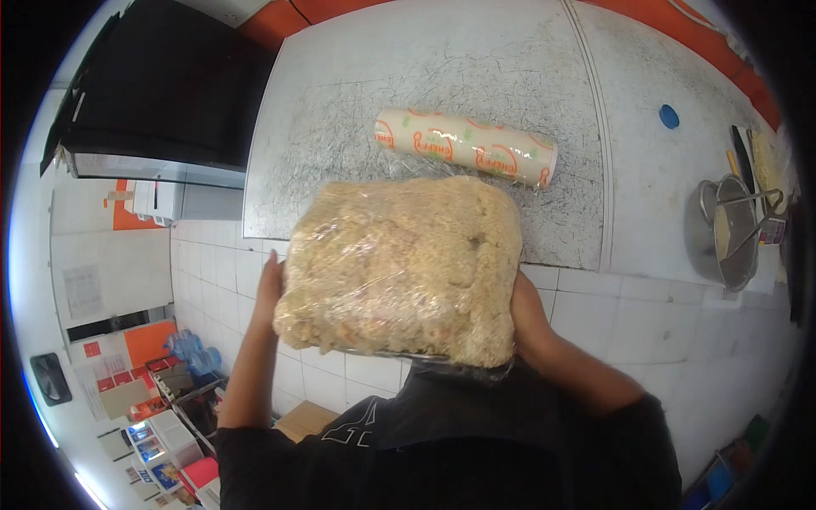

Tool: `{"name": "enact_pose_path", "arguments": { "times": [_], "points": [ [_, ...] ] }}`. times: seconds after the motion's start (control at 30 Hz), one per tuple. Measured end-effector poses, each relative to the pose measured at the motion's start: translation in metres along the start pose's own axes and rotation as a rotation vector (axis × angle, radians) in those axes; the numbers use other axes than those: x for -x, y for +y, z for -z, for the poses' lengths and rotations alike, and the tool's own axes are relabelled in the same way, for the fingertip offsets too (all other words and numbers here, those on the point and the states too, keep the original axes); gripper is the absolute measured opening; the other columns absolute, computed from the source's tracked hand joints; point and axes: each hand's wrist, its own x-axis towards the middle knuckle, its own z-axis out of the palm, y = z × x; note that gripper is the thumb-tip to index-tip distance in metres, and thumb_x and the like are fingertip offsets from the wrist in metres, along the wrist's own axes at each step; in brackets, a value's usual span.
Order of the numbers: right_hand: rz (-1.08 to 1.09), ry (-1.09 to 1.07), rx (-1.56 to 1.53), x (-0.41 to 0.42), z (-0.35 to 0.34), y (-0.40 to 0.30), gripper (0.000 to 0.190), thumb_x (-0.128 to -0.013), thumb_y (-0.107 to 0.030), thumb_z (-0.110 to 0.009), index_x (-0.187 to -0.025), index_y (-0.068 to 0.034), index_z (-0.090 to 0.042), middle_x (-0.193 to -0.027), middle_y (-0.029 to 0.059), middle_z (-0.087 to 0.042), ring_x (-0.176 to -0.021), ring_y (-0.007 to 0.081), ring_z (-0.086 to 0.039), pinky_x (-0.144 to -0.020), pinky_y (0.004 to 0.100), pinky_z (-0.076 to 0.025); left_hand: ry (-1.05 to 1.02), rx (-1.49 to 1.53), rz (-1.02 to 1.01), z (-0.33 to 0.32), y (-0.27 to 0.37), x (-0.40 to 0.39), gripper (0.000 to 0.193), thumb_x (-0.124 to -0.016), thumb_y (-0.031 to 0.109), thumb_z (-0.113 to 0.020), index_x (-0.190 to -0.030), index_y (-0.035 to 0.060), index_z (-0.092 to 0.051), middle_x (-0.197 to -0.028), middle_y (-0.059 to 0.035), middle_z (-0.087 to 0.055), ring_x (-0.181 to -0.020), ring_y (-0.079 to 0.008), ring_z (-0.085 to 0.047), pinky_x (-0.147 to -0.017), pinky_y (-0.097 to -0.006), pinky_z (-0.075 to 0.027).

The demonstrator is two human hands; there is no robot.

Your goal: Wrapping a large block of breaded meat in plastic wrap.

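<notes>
A large block of pale, crumbly food (401,268) in clear cling film is held up before my chest. A dark edge, perhaps of a tray, shows under its near side. My left hand (270,280) grips the block's left side, with most of the fingers hidden behind it. On the opposite side my right hand (530,309) holds it, its fingertips also out of sight. Just beyond the block, a roll of cling film (468,146) with a printed wrapper lies on the scratched white worktop (331,121).
To the right, a steel pot (723,236) with a utensil in it stands on the adjoining white surface (644,210). A blue cap (669,116) lies farther back. A black appliance (172,83) is at the upper left. A cardboard box (306,421) sits on the tiled floor (217,268).
</notes>
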Motion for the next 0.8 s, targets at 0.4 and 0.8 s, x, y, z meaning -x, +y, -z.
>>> {"name": "enact_pose_path", "arguments": {
  "times": [0.4,0.8],
  "points": [
    [0.297,0.189,0.179,-0.116,0.043,-0.058,0.055,-0.103,-0.043,-0.036,-0.134,0.002,-0.048,-0.120,0.0132,-0.062,-0.105,0.0213,-0.062,-0.088,0.0328,-0.050,-0.224,0.023,-0.190,-0.049,-0.003,-0.140,0.081,-0.098,0.063,-0.025,-0.127,-0.0071,-0.052,-0.123,-0.0170,-0.061,-0.110,-0.0238,-0.060,-0.099,-0.0356,-0.044],
    [0.838,0.730,0.462,-0.118,0.091,-0.202,0.066,-0.101,-0.054,-0.033,-0.131,0.001,-0.053,-0.131,0.0156,-0.055,-0.120,0.0258,-0.050,-0.105,0.0393,-0.036,0.230,-0.750,-0.654,-0.067,0.084,-0.197,0.057,-0.094,0.052,-0.049,-0.104,0.0001,-0.071,-0.104,-0.0213,-0.069,-0.107,-0.0366,-0.062,-0.096,-0.0416,-0.044]
  ]
}}
